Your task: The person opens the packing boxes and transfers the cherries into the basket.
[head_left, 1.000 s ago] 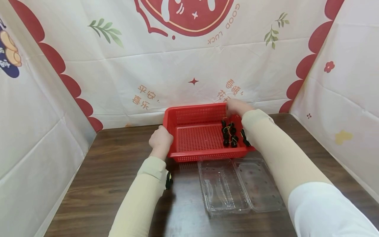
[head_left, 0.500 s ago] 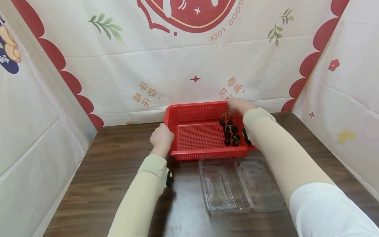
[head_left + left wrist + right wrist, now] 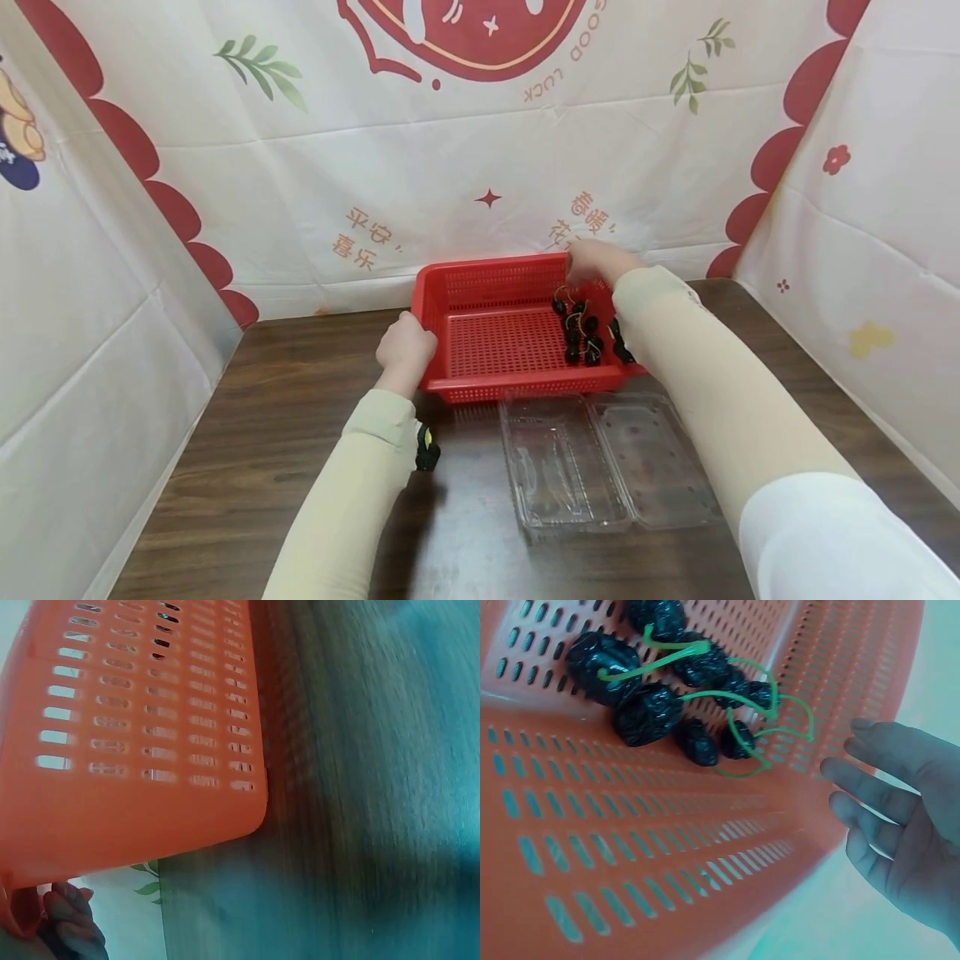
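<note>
A red slotted plastic basket [image 3: 502, 383] stands at the back of the table. At its left end my left hand [image 3: 405, 346] grips the rim; in the left wrist view, its curled fingers [image 3: 71, 915] show under the rim. Several dark, wrinkled cherries [image 3: 572, 354] with thin green stems lie together at the basket's right end. My right hand [image 3: 592, 262] is over the back right corner, beyond the cherries. Seen from the right wrist, its loosely bent fingers [image 3: 874, 780] hold nothing and stand just apart from the cherries [image 3: 649, 712], overlapping the basket wall.
In front of the basket, a clear plastic box [image 3: 558, 475] lies open, its vented lid [image 3: 660, 467] folded to the right under my right forearm. White printed cloth [image 3: 420, 158] hangs behind the brown wooden table [image 3: 285, 433] and at both sides.
The cherries nearest my right hand have shifted slightly and lie a little more spread out. Both hands stay at about the same places, the left still gripping the rim. The head view has tilted slightly.
</note>
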Action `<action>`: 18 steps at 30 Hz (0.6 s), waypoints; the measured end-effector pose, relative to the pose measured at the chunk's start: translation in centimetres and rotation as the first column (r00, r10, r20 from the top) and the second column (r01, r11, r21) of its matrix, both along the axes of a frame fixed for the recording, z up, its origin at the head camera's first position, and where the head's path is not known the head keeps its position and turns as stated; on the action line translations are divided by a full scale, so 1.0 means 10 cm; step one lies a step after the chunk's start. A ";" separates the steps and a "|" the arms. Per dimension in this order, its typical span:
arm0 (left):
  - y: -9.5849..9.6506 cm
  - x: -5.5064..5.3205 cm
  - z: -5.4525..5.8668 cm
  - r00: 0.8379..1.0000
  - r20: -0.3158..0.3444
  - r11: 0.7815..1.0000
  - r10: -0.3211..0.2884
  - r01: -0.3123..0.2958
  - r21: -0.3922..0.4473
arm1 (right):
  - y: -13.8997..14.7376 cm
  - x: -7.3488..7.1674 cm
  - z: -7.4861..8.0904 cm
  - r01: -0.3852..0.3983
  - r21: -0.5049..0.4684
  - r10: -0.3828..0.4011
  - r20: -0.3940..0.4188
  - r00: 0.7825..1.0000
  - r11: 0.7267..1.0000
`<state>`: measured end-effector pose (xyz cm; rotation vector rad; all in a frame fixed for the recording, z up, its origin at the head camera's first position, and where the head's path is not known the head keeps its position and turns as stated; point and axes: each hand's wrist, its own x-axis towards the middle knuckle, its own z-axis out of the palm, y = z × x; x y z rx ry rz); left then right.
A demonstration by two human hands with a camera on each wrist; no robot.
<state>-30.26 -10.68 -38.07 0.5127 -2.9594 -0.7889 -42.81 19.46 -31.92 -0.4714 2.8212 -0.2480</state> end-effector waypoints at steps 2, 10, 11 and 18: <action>-0.01 0.01 0.00 1.000 0.005 0.999 0.005 -0.005 0.034 | -0.03 0.01 0.04 -0.010 -0.018 0.011 0.003 1.000 1.000; -0.03 0.05 0.03 1.000 -0.004 0.993 -0.007 0.007 0.117 | -0.09 0.14 0.14 -0.039 -0.036 0.039 0.001 0.999 0.999; -0.03 0.06 0.04 1.000 -0.001 0.993 -0.012 0.012 0.119 | -0.08 0.14 0.14 -0.038 -0.034 0.038 0.000 0.999 0.999; -0.04 0.07 0.12 1.000 0.007 0.999 -0.017 0.016 0.052 | -0.04 0.23 0.18 -0.024 -0.022 0.023 -0.042 0.999 0.999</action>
